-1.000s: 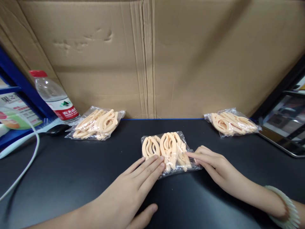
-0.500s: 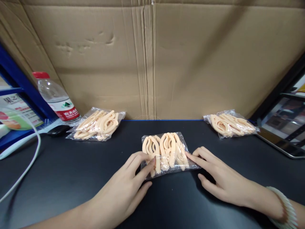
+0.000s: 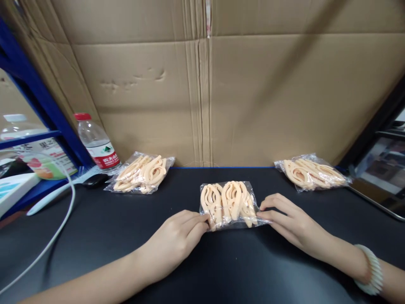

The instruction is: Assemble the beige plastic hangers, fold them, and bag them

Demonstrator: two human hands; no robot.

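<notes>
A clear plastic bag of beige looped pieces (image 3: 232,202) lies on the black table between my hands. Its contents look like flat, curved strips; their exact kind I cannot make out. At the bag's lower left corner, the fingers and thumb of my left hand (image 3: 179,236) are pinched together on the plastic. My right hand (image 3: 294,221) holds the lower right corner, index and middle fingers at the edge and the thumb beneath. A similar bag (image 3: 141,173) rests at the back left, and another bag (image 3: 313,172) at the back right.
Behind the table (image 3: 110,249) stands a cardboard wall (image 3: 142,93). At left are a red-capped water bottle (image 3: 98,143), a blue frame (image 3: 63,141), a black object (image 3: 95,180) and a white cable (image 3: 68,215). A dark-framed glossy panel (image 3: 379,169) stands at right.
My left fingers have moved from lying over the bag's left side to a pinch at its lower corner. My right thumb has come in to the bag's edge. The view has tilted upward.
</notes>
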